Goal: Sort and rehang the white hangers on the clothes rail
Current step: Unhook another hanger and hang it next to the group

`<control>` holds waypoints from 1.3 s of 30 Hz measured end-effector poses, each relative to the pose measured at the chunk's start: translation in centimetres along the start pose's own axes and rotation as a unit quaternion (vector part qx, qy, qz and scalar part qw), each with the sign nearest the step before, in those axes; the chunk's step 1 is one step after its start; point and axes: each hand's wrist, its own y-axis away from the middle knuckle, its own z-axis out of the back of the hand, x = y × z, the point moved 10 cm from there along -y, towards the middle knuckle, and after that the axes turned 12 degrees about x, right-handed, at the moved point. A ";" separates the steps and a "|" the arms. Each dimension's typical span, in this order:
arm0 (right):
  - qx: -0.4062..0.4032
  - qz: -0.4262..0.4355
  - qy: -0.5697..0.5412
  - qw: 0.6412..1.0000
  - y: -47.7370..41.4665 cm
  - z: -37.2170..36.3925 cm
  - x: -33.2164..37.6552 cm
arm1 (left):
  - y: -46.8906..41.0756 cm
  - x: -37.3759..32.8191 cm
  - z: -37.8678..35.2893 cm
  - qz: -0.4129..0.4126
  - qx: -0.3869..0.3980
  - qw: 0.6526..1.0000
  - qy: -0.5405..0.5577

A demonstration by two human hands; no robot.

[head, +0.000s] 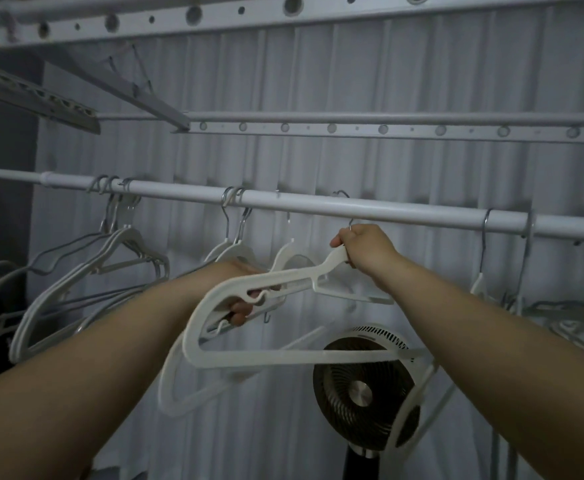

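A white clothes rail runs across the view at chest height. My right hand grips the neck of a white hanger just under the rail, its metal hook poking up beside my thumb. That hanger hangs tilted, its bar sloping down to the right. My left hand is closed around a bunch of white hangers lower down, fingers showing through the held hanger's frame. Two more white hangers hang on the rail just behind my left hand.
A cluster of grey and white hangers hangs at the left of the rail, another group at the right. A black standing fan stands below. White curtains cover the wall behind, with perforated drying-rack bars above.
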 end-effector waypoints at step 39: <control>0.347 0.026 -0.041 0.937 8.8 -5.0 -1.3 | 5.5 -3.4 -8.2 -0.098 -0.141 0.862 -0.478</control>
